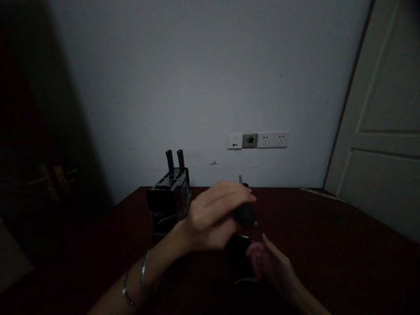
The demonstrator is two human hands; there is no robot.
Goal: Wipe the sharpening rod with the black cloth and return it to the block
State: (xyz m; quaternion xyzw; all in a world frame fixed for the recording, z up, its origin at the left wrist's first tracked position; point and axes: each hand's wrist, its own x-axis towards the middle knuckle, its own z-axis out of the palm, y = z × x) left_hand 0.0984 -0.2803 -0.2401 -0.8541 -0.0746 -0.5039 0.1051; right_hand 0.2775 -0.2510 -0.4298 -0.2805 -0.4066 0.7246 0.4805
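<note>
My left hand (216, 214) is closed around a dark, rounded handle-like thing (245, 215), held above the table. A thin grey rod (240, 179) shows just beyond my fingers; whether it belongs to that thing I cannot tell. Below stands a dark container-like object (240, 260) with pale edges at its top and bottom. Beside its right side is my right hand (271, 264), thumb raised and apart from slightly blurred fingers. These fingers are near the dark object, but contact is unclear. Nothing shows gripped in the right hand.
A black knife block (167, 201) with two upright black-handled knives (175, 162) stands left of my left hand. The dark red-brown table (328, 236) reaches the wall, which carries a row of sockets (262, 140). A white door (383, 131) is at right.
</note>
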